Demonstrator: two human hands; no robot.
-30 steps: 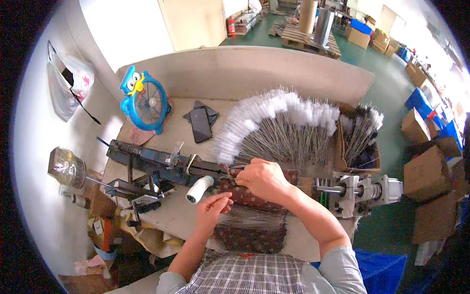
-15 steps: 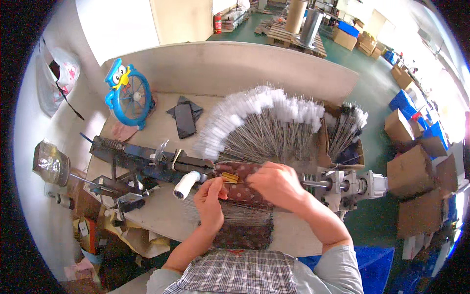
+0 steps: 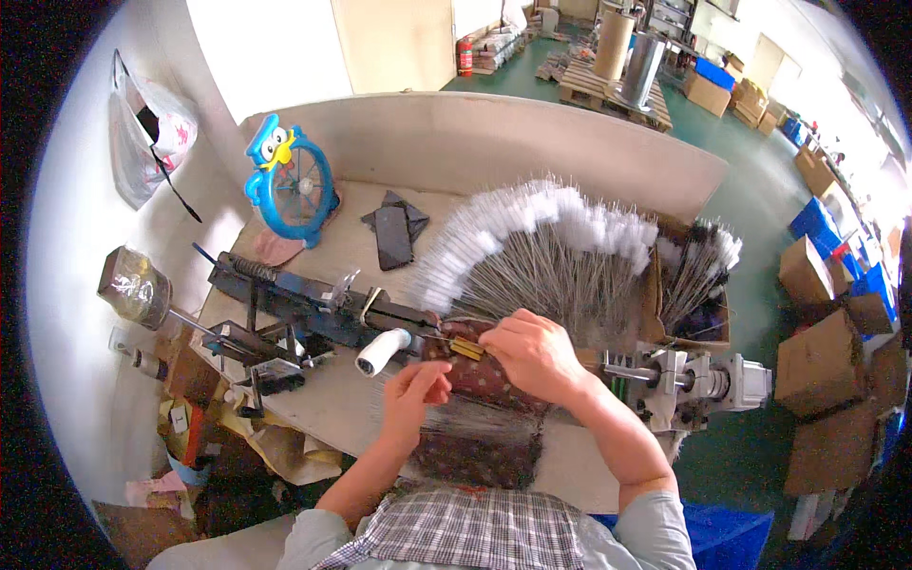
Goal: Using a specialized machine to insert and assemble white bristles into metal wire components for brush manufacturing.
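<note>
My right hand (image 3: pixel 534 353) is closed in a pinch at the right end of a small yellow, brass-like block (image 3: pixel 465 349); what its fingertips hold is hidden. Under them lies a brown spotted cloth (image 3: pixel 475 378). My left hand (image 3: pixel 414 399) hovers at the cloth's left edge, fingers loosely curled and apart, with nothing visible in them. Beside it is a white handle (image 3: pixel 383 352) on a dark bench mechanism (image 3: pixel 309 302). Behind my hands fans out a pile of thin wire brushes with white bristle ends (image 3: pixel 541 214). More thin wires (image 3: pixel 475 418) lie across the cloth near my body.
A carton (image 3: pixel 698 334) with dark and white brushes stands right of the pile. A metal shaft unit (image 3: pixel 698 385) is at the bench's right end. Farther back are a phone (image 3: pixel 393 237) and a blue duck-shaped fan (image 3: pixel 294 190). A raised board (image 3: pixel 494 128) edges the bench.
My left hand has loosened and drawn away from the yellow block. My right hand stays pinched close to the block's right end. The whole view has shifted, moving the scene rightward.
</note>
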